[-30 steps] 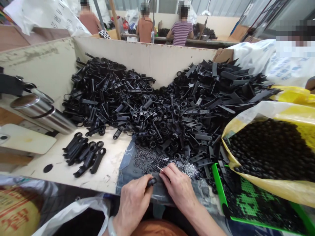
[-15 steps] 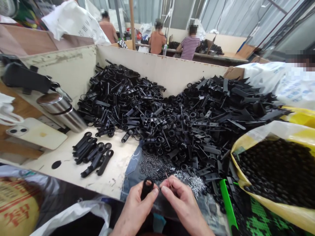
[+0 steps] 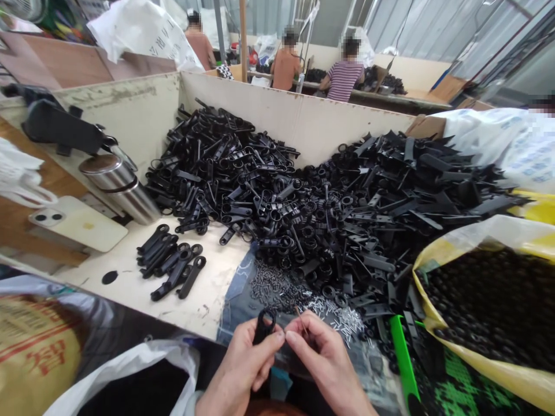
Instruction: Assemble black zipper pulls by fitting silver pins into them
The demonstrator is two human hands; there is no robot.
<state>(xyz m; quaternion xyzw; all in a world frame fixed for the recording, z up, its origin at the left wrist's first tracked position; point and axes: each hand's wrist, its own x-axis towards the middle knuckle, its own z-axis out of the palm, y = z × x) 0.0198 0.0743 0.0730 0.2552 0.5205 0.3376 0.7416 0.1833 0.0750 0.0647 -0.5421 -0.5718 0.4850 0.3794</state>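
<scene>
My left hand (image 3: 245, 361) is closed around a black plastic part with a ring-shaped end (image 3: 262, 328); the ring points up and my fingers hide its lower half. Close beside it, my right hand (image 3: 327, 355) pinches with thumb and forefinger, and a thin brown stick (image 3: 300, 319) pokes up from its fingers. The thumbs nearly meet; whatever small piece lies at the right fingertips is too small to make out. Just beyond my hands, silver pins (image 3: 342, 319) and small dark metal pieces (image 3: 275, 284) lie on a dark cloth (image 3: 236, 309).
Black parts (image 3: 269, 196) are heaped against the wooden wall. Several handle-shaped pieces (image 3: 191, 277) lie left, near a phone (image 3: 82, 225) and a steel flask (image 3: 125, 190). At right are a yellow bag of black rings (image 3: 489, 294) and a green crate (image 3: 403, 361). People sit behind.
The view has shifted slightly, so the scene sits a little further right. The ring end shows more above my left hand, and that hand's lower fingers are more visible. Both hands keep their hold.
</scene>
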